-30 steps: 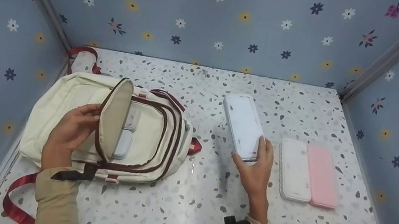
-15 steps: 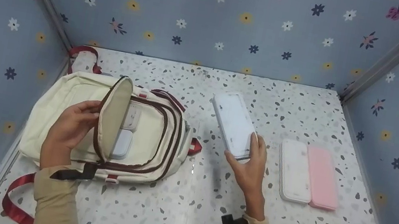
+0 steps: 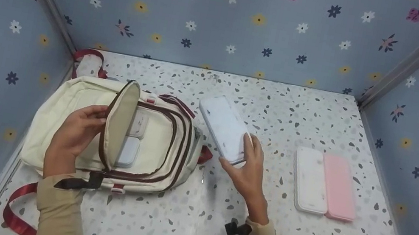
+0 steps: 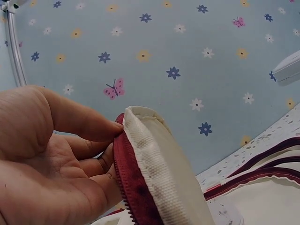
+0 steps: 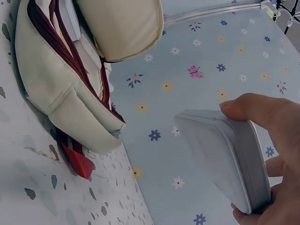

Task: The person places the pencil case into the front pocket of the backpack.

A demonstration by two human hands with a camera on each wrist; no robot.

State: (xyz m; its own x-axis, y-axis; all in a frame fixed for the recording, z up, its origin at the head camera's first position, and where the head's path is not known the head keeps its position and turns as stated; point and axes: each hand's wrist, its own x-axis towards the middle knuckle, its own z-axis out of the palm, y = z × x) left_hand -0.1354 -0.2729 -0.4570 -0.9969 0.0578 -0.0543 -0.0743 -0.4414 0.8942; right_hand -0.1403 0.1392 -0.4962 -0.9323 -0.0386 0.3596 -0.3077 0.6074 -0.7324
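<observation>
A cream backpack (image 3: 58, 117) with dark red zips lies on the left of the table, its front pocket unzipped. My left hand (image 3: 78, 129) pinches the edge of the pocket flap (image 3: 120, 123) and holds it raised; the left wrist view shows thumb and fingers on the red zip tape (image 4: 129, 173). Inside the pocket are a greyish case (image 3: 139, 123) and a pale blue case (image 3: 129, 151), partly behind the flap. My right hand (image 3: 247, 171) grips a long pale blue-white case (image 3: 225, 126) by its near end, held above the table just right of the backpack.
On the right of the table lie a white case (image 3: 311, 180) and a pink case (image 3: 338, 186), side by side. Patterned blue walls (image 3: 227, 17) enclose the back and sides. A red strap (image 3: 18, 211) trails at the front left.
My right hand has moved left with the pale blue-white case, bringing it close to the backpack. The left hand keeps the flap raised in the same place.
</observation>
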